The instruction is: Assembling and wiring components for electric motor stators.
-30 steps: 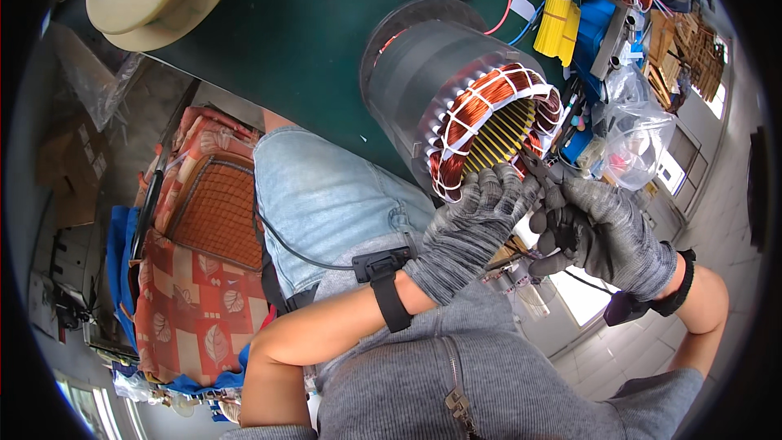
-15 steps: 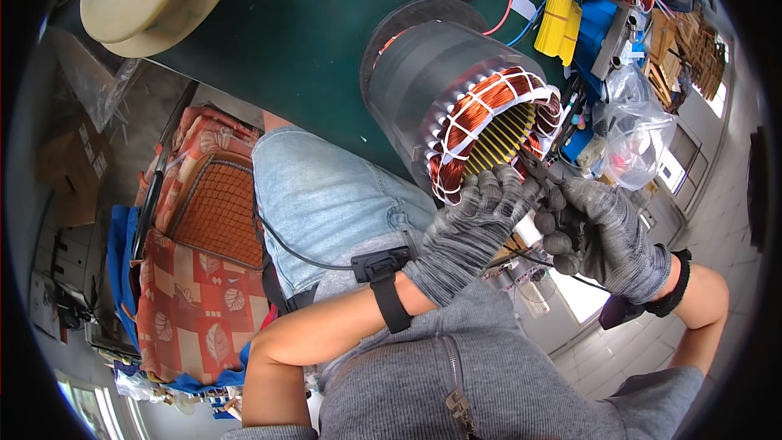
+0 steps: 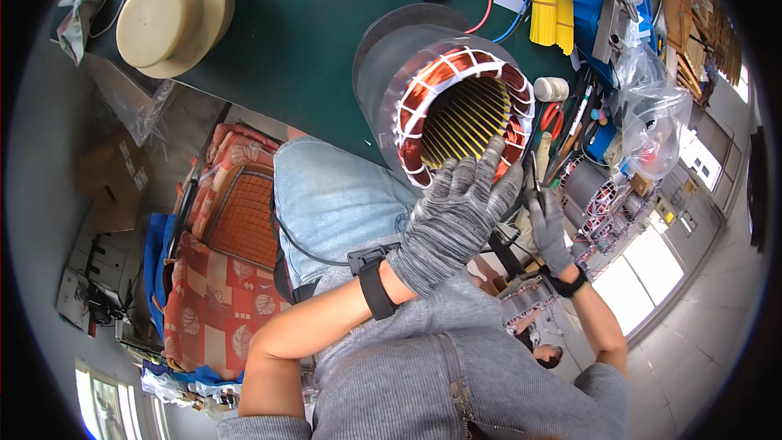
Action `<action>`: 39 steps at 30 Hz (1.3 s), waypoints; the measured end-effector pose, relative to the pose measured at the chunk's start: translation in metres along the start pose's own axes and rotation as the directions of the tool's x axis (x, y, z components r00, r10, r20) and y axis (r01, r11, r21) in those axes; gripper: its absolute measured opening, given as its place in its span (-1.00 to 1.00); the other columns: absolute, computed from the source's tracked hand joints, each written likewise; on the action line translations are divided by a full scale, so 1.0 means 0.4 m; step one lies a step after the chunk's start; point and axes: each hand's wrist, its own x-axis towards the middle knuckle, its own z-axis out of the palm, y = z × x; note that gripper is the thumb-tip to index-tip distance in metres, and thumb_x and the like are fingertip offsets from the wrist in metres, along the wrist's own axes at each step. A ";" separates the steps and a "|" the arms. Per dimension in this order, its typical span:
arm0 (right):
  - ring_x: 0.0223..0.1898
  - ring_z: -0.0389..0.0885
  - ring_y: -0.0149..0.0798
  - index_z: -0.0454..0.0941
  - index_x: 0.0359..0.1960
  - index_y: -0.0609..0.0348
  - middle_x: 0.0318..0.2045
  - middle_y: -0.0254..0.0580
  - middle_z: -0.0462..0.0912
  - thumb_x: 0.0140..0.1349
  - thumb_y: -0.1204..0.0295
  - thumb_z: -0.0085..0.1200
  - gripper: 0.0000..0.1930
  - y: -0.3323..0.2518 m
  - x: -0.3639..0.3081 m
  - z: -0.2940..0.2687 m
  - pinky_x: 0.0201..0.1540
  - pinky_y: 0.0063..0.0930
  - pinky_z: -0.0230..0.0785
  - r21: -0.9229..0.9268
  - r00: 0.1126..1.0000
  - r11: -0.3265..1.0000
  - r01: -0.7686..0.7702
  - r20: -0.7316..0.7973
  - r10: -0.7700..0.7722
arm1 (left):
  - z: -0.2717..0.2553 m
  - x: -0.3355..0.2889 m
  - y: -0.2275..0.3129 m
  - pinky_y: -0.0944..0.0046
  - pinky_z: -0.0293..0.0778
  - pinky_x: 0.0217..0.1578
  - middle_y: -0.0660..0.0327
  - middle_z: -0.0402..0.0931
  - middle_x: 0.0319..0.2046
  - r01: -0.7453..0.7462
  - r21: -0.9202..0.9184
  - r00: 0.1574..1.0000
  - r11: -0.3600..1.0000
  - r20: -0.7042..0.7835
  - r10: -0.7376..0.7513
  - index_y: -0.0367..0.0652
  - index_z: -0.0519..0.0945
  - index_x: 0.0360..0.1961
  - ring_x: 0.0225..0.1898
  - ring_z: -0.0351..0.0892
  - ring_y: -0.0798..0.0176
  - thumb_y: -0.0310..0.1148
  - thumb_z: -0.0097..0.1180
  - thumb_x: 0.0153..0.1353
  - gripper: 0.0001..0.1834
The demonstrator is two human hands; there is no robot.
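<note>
On the green table lies a motor stator (image 3: 436, 73), a dark cylinder whose copper winding ring (image 3: 423, 98) is laced with white cord; yellow strips line its bore. My left hand (image 3: 460, 208), in a grey knit glove, rests on the ring's near edge with fingers stretched out, holding nothing. Just right of the ring, my gloved right hand (image 3: 549, 232) is closed around a dark, narrow-tipped hand tool (image 3: 535, 173) pointing away from me. Whether it is pliers or scissors I cannot tell.
Right of the stator lie a white cord spool (image 3: 551, 89), red-handled scissors (image 3: 552, 120) and a yellow strip bundle (image 3: 552, 16). A cream flanged round block (image 3: 167, 20) sits at far left on the green table (image 3: 301, 33). A patterned chair (image 3: 216, 301) stands left; a person (image 3: 542, 346) is behind.
My right hand has drawn back from the winding with the tool. My left hand's fingers have straightened over the ring. The view has shifted, so the stator appears slightly higher and further left.
</note>
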 end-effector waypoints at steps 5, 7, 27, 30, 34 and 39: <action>-0.09 0.40 0.16 0.35 -0.06 0.35 -0.15 0.23 0.44 0.23 0.36 -0.11 -0.67 0.290 0.059 0.196 0.04 -0.16 0.22 -0.177 0.953 0.984 -0.002 -0.297 -0.051 | -0.016 -0.002 -0.004 0.10 0.25 -0.07 0.10 0.25 0.16 0.002 0.008 0.998 1.000 0.057 -0.002 0.07 0.40 0.08 -0.12 0.39 0.14 -0.34 0.14 -0.15 -0.37; -0.09 0.40 0.20 0.36 -0.06 0.36 -0.17 0.26 0.46 0.22 0.33 -0.08 -0.64 0.305 0.086 0.224 0.03 -0.15 0.23 -0.171 0.943 0.985 -0.024 -0.332 -0.035 | -0.012 -0.005 0.001 0.08 0.23 -0.07 0.10 0.23 0.17 0.008 0.015 0.999 1.000 0.042 -0.009 0.08 0.40 0.09 -0.11 0.37 0.13 -0.34 0.18 -0.17 -0.35; -0.19 0.44 -0.10 0.53 -0.20 0.03 -0.26 -0.16 0.46 -0.30 0.42 0.26 -0.53 -0.308 0.160 -0.098 -0.10 -0.28 0.30 -0.468 0.689 0.679 0.566 -0.183 -0.701 | -0.044 -0.068 -0.019 0.05 0.26 0.05 0.15 0.46 -0.08 -0.001 0.124 0.972 0.992 -0.231 0.030 -0.04 0.50 -0.26 0.04 0.36 0.06 -0.42 0.15 -0.17 -0.67; -0.17 0.49 -0.11 0.54 -0.19 -0.04 -0.22 -0.17 0.49 -0.32 0.28 0.30 -0.50 -0.327 0.207 -0.117 -0.17 -0.23 0.38 -0.471 0.657 0.540 0.698 0.120 -0.744 | -0.040 -0.070 -0.034 0.03 0.28 0.06 0.14 0.50 -0.13 -0.028 0.097 0.973 0.995 -0.227 0.050 -0.08 0.50 -0.29 0.04 0.39 0.09 -0.45 0.11 -0.16 -0.70; -0.16 0.50 -0.06 0.57 -0.22 -0.01 -0.20 -0.15 0.52 -0.24 0.23 0.29 -0.56 -0.351 0.226 -0.125 -0.15 -0.19 0.39 -0.516 0.665 0.477 0.712 0.276 -0.694 | -0.052 -0.065 -0.047 0.05 0.35 -0.01 0.12 0.54 -0.18 -0.061 -0.004 0.972 0.998 -0.227 0.059 -0.09 0.50 -0.33 -0.04 0.47 0.09 -0.45 0.10 -0.19 -0.72; -0.15 0.50 -0.05 0.58 -0.25 0.04 -0.18 -0.10 0.51 -0.20 0.19 0.29 -0.59 -0.350 0.235 -0.124 -0.12 -0.20 0.39 -0.467 0.659 0.492 0.735 0.319 -0.681 | -0.071 -0.074 -0.056 0.08 0.38 0.04 0.12 0.49 -0.19 -0.071 -0.035 0.978 0.997 -0.200 0.063 -0.12 0.53 -0.27 0.03 0.42 0.09 -0.40 0.10 -0.14 -0.70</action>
